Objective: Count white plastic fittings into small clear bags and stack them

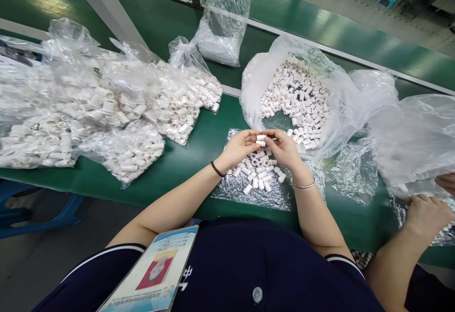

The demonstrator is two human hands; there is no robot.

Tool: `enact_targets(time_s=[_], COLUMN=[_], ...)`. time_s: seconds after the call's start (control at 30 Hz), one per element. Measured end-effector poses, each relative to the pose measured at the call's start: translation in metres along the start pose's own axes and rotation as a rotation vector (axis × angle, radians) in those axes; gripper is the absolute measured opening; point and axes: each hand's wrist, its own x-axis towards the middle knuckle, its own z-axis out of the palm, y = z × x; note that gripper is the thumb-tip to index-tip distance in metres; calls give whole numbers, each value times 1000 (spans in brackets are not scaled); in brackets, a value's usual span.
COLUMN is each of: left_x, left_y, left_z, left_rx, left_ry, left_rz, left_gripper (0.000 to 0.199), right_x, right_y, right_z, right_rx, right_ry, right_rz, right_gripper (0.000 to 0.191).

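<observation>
Close together over the table, my left hand (242, 146) and my right hand (283, 147) hold small white pipe fittings (261, 140) between their fingertips. Both hands are closed in a pinch, and which fitting belongs to which hand is hard to separate. Below them, a loose pile of white pipe fittings (261, 179) lies on a clear plastic bag (231, 189) spread flat. Just beyond my hands, a large open plastic bag (253, 87) spills many more of the same fittings (302, 94).
Filled clear bags of fittings (135, 153) crowd the left of the green table (192, 179). A bundle of plastic bags (222, 27) lies at the back. Crumpled plastic (355, 169) is at right, where a co-worker's hand (428, 215) is busy. A blue stool (39, 215) stands lower left.
</observation>
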Motion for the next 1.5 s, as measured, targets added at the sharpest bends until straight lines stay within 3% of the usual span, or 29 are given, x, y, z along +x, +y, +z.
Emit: enact_targets(time_s=[0.27,0.4,0.53,0.7,0.83,0.97,1.13,1.3,1.5], left_x=[0,-3,-7,-6,-4,-4,-4,-3,-3], left_y=[-3,-3,3,4,-2,-5,-5,-4,-5], left_z=[0,2,2,-2,-3,-2,-2,-3,-1], left_rx=[199,325,423,474,486,495,489,464,397], left_ry=[30,60,90,149,148,127,128,135,109], left_rz=[95,197,283,325,318,314,303,299,274], left_gripper=[27,28,31,20,18,18,18,17,15], right_x=[-5,-10,-24,-59,-73,-60,-22,1,9], right_y=[-1,-8,-21,-25,-20,-17,1,16,14], right_z=[5,10,-14,-52,-57,-58,-62,-48,-42], right_rx=[130,123,-29,-280,-377,-453,-733,-942,-989], right_ry=[-64,-11,21,-232,-256,-139,67,-13,-25], right_rz=[151,135,158,347,409,368,257,256,258], right_gripper=[38,36,33,28,30,28,31,43,37])
